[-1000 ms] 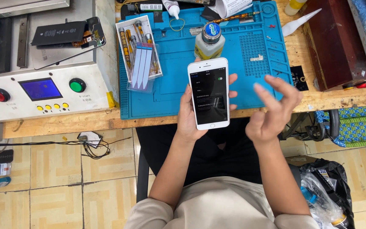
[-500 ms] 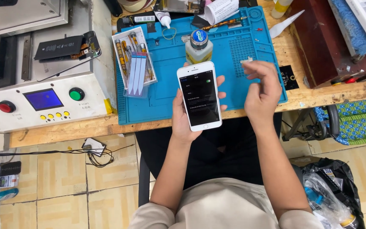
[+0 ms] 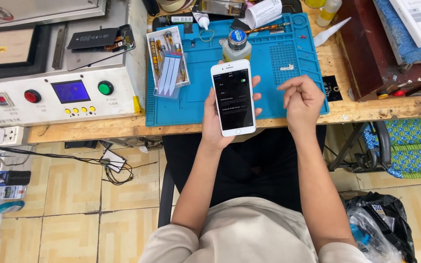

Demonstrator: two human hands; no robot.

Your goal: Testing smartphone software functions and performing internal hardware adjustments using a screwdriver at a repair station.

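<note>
Bench: wooden worktop (image 3: 366,109) under a blue repair mat (image 3: 205,104), with a control-panel machine (image 3: 54,92) at 9 o'clock.
Phone: white smartphone (image 3: 233,97) upright over the mat's near edge, screen lit and facing up.
Left hand (image 3: 213,122): grasping the phone from behind, fingers wrapped round its edges.
Right hand (image 3: 302,100): loosely curled, holding nothing — at 3 o'clock of the phone, apart from it.
Change: a second ago the right hand hung lower with fingers spread; it has since risen and curled — no screen contact now.

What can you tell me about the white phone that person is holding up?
The white phone is a slim slab with rounded corners and a white bezel. Its screen is lit, dark with faint lines of text and a green toggle near the top. It is held upright, facing the camera, in the left hand, above the blue mat's front edge.
</note>
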